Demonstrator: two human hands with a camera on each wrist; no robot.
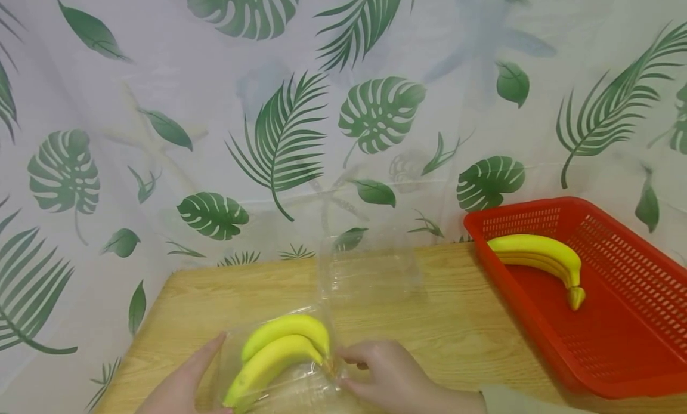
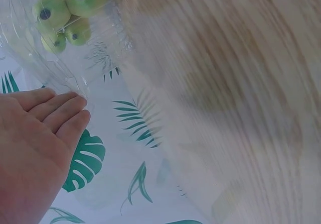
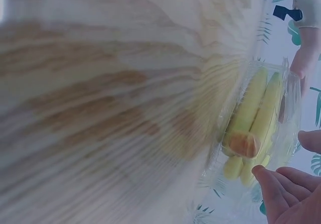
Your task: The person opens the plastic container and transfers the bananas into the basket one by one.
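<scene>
A clear plastic box [image 1: 284, 396] holds a bunch of yellow bananas [image 1: 279, 354] on the wooden table, their stem end toward the right. At its left side is my left hand [image 1: 179, 384]; in the left wrist view the straight fingers [image 2: 60, 108] reach the plastic wall, with the dark banana tips [image 2: 70, 8] showing through. My right hand [image 1: 394, 372] is at the box's right side, by the stem. The right wrist view has its thumb [image 3: 312, 140] and fingers [image 3: 281, 184] spread apart, fingertips right at the plastic.
Behind the box, another clear plastic shell [image 1: 370, 277] stands on the table [image 1: 451, 318]. A red basket [image 1: 542, 336] on the right contains more bananas [image 1: 542, 253]. A leaf-patterned white sheet [image 1: 300, 235] hangs along the back.
</scene>
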